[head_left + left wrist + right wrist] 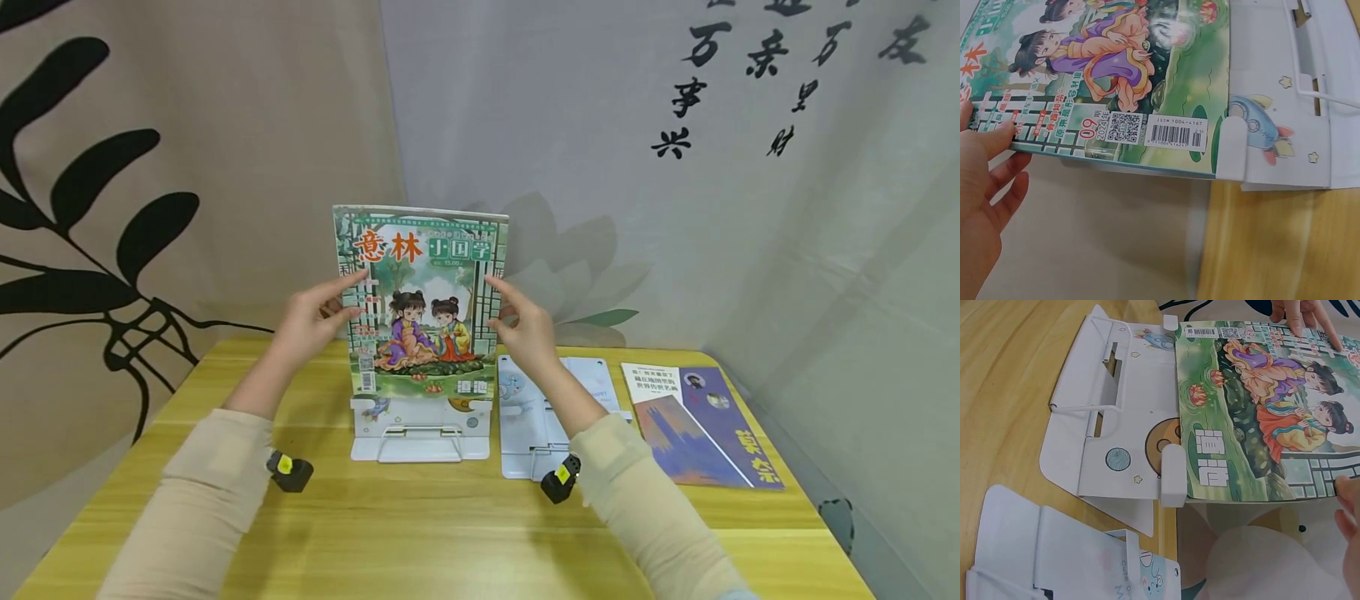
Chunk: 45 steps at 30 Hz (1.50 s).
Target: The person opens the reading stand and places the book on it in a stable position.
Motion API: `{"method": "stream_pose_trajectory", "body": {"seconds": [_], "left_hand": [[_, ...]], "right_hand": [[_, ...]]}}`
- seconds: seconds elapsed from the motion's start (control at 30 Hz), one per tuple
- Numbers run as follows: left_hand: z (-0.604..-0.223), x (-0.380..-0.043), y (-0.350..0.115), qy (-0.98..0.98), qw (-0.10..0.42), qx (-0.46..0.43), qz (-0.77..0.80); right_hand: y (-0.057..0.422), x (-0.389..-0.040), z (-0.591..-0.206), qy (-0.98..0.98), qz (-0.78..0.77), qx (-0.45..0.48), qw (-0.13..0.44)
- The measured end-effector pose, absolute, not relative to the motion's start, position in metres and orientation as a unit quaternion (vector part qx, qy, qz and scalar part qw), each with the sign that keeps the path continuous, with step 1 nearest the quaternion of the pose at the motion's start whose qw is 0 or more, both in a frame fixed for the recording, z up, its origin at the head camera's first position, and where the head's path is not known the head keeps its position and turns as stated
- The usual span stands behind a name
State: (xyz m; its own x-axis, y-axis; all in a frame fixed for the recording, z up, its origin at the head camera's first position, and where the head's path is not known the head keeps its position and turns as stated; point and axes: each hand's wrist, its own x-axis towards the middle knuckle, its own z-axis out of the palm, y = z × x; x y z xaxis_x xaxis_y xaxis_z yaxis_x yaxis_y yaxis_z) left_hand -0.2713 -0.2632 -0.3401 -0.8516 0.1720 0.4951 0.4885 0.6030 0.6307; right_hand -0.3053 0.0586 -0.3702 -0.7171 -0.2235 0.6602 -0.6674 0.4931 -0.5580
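Note:
A green illustrated magazine (pixel 423 308) stands upright on a white book stand (pixel 420 448), its lower edge at the stand's white tabs (pixel 1174 475). My left hand (pixel 306 323) holds the magazine's left edge, with fingertips over the cover and other fingers curled by the edge in the left wrist view. On the opposite side, my right hand (pixel 528 337) grips the right edge at about the same height. Below the cover, the stand's printed panel (pixel 1272 131) and wire support (pixel 1088 407) show. Most of the stand's back plate is hidden behind the magazine.
To the right lies a second white book stand (pixel 517 437), partly behind the right forearm. Farther right a purple and white book (pixel 705 425) lies flat on the wooden table (pixel 420 533). A printed curtain (pixel 540 100) hangs behind the table.

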Motion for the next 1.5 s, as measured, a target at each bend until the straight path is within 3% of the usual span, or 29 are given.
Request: {"method": "stream_pose_trajectory", "body": {"seconds": [0.37, 1.13, 1.5], "left_hand": [[-0.353, -0.270, -0.269, -0.875, 0.209, -0.177, -0.399], [-0.391, -0.261, -0.269, -0.902, 0.154, -0.156, -0.373], [-0.408, -0.258, -0.265, -0.893, 0.162, -0.165, -0.386]], "right_hand": [[0.052, -0.304, -0.376, -0.822, 0.419, 0.284, 0.261], [0.055, -0.292, -0.411, -0.845, 0.445, 0.252, 0.159], [0.055, -0.284, -0.423, -0.843, 0.457, 0.247, 0.136]]}}
